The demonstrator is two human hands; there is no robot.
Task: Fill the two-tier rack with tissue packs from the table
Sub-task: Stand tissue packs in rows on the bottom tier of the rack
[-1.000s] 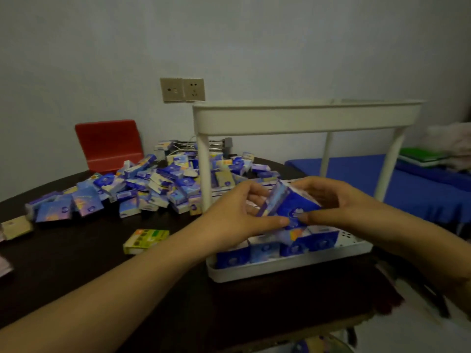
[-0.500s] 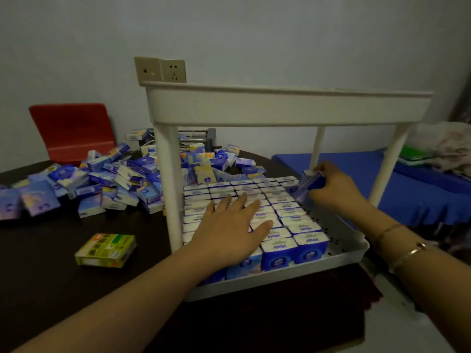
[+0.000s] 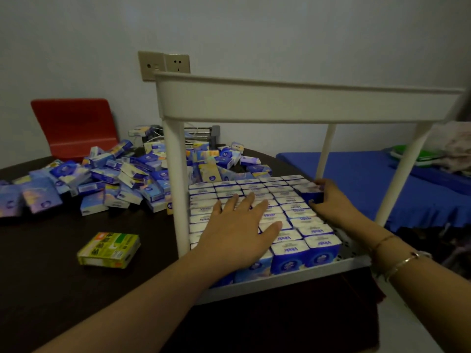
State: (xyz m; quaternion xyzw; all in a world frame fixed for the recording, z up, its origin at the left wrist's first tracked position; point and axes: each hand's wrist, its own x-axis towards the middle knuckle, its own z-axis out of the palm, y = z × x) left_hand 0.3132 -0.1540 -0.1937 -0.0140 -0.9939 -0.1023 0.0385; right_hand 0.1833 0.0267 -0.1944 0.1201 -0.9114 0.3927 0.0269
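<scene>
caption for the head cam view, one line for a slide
Left hand flat on packed lower-tier tissue packs while right hand seats another pack at the far right.

I see a dim room: plain pale wall point(image 3: 254, 26) with two sockets point(image 3: 164, 64), a red chair point(image 3: 76, 126) behind the dark table point(image 3: 46, 250), and a blue-covered bed point(image 3: 356, 179) on the right.

Both bare forearms reach forward. The left hand point(image 3: 238, 230) lies flat, palm down, fingers spread. The right hand point(image 3: 331, 202) is curled, gripping; bracelets circle its wrist.
</scene>
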